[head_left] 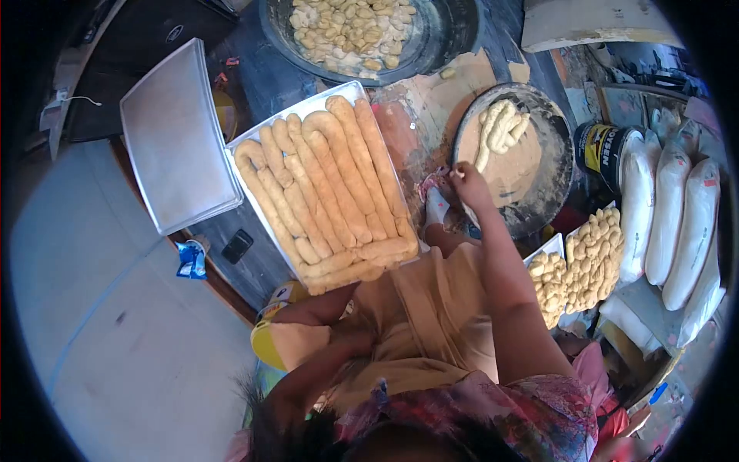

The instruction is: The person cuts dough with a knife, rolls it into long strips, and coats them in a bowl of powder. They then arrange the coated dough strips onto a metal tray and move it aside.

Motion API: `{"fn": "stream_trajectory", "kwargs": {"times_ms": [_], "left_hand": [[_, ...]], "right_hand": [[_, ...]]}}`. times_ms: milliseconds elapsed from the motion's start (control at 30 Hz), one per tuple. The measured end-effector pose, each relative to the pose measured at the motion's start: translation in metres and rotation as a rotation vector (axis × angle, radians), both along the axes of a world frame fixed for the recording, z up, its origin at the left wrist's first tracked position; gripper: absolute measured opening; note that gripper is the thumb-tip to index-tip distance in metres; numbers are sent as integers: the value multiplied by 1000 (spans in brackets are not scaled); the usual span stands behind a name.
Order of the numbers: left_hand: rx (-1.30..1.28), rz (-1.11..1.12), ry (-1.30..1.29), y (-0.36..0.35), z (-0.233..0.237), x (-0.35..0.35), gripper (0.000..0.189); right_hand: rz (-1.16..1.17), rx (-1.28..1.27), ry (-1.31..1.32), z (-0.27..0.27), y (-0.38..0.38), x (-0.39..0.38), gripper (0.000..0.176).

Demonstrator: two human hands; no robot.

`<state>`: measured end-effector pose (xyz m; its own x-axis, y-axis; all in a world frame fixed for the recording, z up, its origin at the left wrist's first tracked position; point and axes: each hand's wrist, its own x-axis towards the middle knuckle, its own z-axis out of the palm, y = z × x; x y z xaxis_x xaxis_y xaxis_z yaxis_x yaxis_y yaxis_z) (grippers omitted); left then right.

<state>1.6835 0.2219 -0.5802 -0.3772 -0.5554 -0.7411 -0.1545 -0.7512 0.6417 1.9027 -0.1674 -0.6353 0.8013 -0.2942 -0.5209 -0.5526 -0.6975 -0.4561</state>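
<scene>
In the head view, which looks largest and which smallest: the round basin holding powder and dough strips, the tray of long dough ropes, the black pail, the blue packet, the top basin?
1. Tray
2. Round basin
3. Pail, partly hidden
4. Packet
Top basin: unsure, cut by the frame edge.

The single view looks out from the wearer's head, facing forward and steeply down over the patterned top [500,408] and the lap [423,300]. The tray [352,89] lies fairly near, just beyond the lap; the round pan [553,181] and larger basin [454,35] reach farther forward. A dark curved border rings the wide picture.
</scene>
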Motion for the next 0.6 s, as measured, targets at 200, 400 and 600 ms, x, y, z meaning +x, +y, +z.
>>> {"fn": "stream_trajectory", "kwargs": {"times_ms": [200,400,600], "left_hand": [[-31,185,-191,-5,-64,36,49],[-79,443,-317,-22,-102,41,45],[-66,736,-397,-34,-102,43,42]], "right_hand": [[485,301,113,-5,33,49,45],[578,252,1,42,52,69,48],[633,286,-113,79,76,37,49]]}}
